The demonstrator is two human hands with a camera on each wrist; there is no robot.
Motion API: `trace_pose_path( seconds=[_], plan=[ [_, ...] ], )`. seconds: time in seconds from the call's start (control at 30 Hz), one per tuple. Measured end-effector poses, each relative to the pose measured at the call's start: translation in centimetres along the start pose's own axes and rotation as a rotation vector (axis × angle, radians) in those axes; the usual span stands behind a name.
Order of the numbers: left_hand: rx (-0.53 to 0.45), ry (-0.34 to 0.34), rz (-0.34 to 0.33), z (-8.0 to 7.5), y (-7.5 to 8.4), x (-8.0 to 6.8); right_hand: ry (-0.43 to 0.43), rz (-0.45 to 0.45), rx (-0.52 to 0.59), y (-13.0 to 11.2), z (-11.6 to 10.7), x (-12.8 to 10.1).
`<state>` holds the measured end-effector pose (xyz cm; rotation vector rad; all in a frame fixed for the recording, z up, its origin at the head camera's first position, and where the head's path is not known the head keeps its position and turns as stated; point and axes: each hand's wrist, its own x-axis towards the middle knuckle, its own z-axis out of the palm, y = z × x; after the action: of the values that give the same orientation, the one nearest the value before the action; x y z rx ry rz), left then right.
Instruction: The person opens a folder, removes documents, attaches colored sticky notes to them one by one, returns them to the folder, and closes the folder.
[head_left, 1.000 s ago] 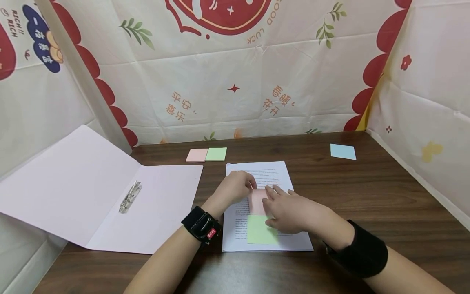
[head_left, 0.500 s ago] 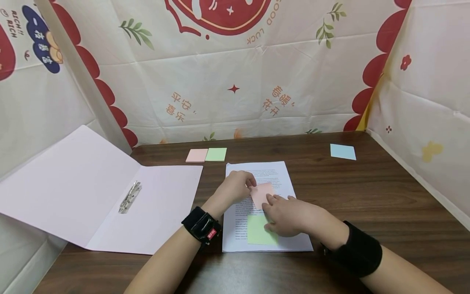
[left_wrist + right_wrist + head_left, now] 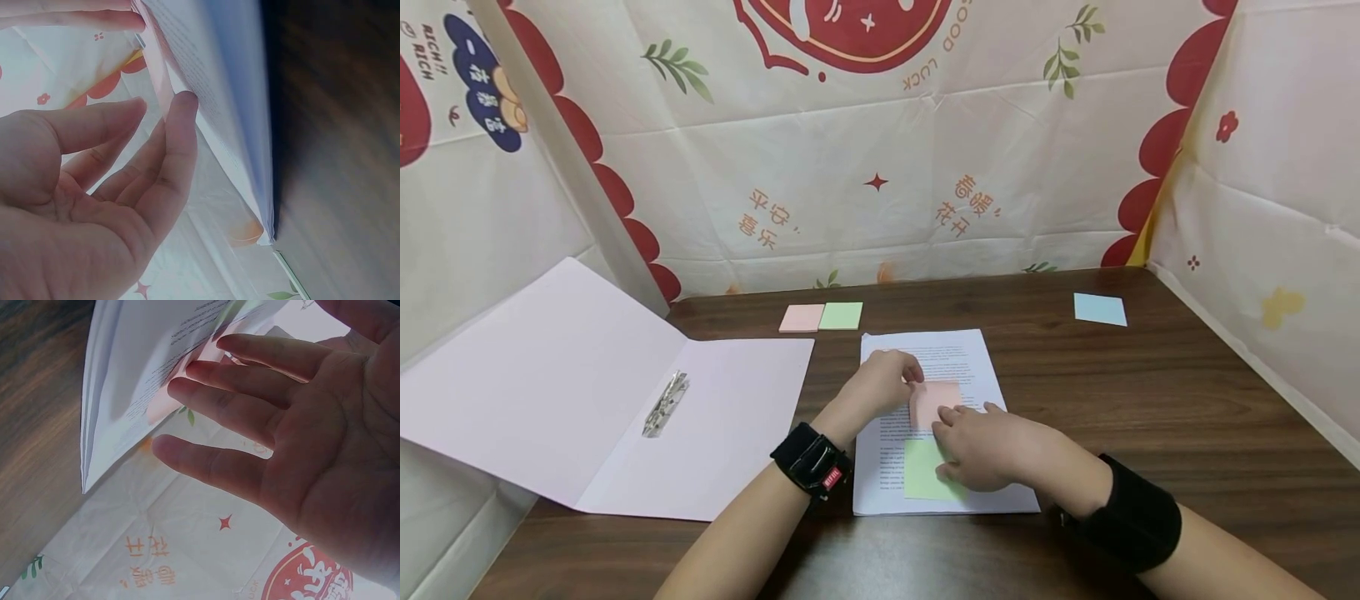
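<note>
Right hand (image 3: 981, 446): spread, palm down, its fingertips on the lower right of a pink sticky note while the thumb lies over the edge of a green sticky note (image 3: 925, 482).
Left hand (image 3: 880, 383): bent at the note's upper left corner; whether it pinches the paper cannot be told.
Pink sticky note (image 3: 936, 395): on the page between both hands, just above the green one.
Printed pages (image 3: 1000, 499): a stack beneath the notes, its paragraphs too small to read.
Wristbands: black on both arms; the left wristband (image 3: 808, 458) carries a red label (image 3: 832, 477), its lettering illegible.
Folder (image 3: 737, 417): open to the left of the pages, with a metal clip (image 3: 666, 404) near the fold.
Spare notes: a pink pad (image 3: 801, 318) touches a green pad (image 3: 841, 316) beyond the pages; a blue note (image 3: 1100, 309) lies well apart at right.
Wall cloth (image 3: 700, 158): prints "GOOD LUCK," "RICH!!" and orange characters reading 平安喜乐 and 春暖花开.
</note>
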<state>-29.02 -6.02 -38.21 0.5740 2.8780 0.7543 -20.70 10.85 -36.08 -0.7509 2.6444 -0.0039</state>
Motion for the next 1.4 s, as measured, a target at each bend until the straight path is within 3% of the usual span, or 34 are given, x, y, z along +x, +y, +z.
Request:
trace_pose_path(
  seconds=[0.13, 0.23, 0.37, 0.47, 0.6, 0.73, 1.07, 1.4],
  plan=[
    [0.077, -0.003, 0.0, 0.2, 0.4, -0.2, 0.002, 0.0, -0.003, 0.0, 0.1, 0.0],
    [0.237, -0.022, 0.033, 0.2, 1.2, -1.0, 0.006, -0.001, -0.002, 0.0, 0.1, -0.1],
    [0.492, -0.099, 0.111, 0.0, 2.7, -2.6, 0.013, -0.008, -0.005, 0.0, 0.2, -0.1],
    [0.583, -0.188, 0.149, -0.1, 3.6, -3.6, 0.013, -0.01, -0.01, 0.1, 0.2, -0.1],
    [0.552, -0.301, 0.15, 0.0, 4.2, -4.2, 0.014, -0.009, -0.011, 0.1, 0.1, -0.1],
    [0.491, -0.356, 0.145, -0.1, 4.1, -4.2, 0.015, -0.011, -0.008, 0.1, 0.2, -0.1],
    [0.488, -0.335, 0.155, 0.1, 3.5, -3.8, 0.035, -0.022, -0.018, 0.0, 0.3, -0.1],
    [0.457, -0.366, 0.148, 0.2, 3.2, -3.5, 0.04, -0.027, -0.018, 0.1, 0.1, 0.0]
  ],
)
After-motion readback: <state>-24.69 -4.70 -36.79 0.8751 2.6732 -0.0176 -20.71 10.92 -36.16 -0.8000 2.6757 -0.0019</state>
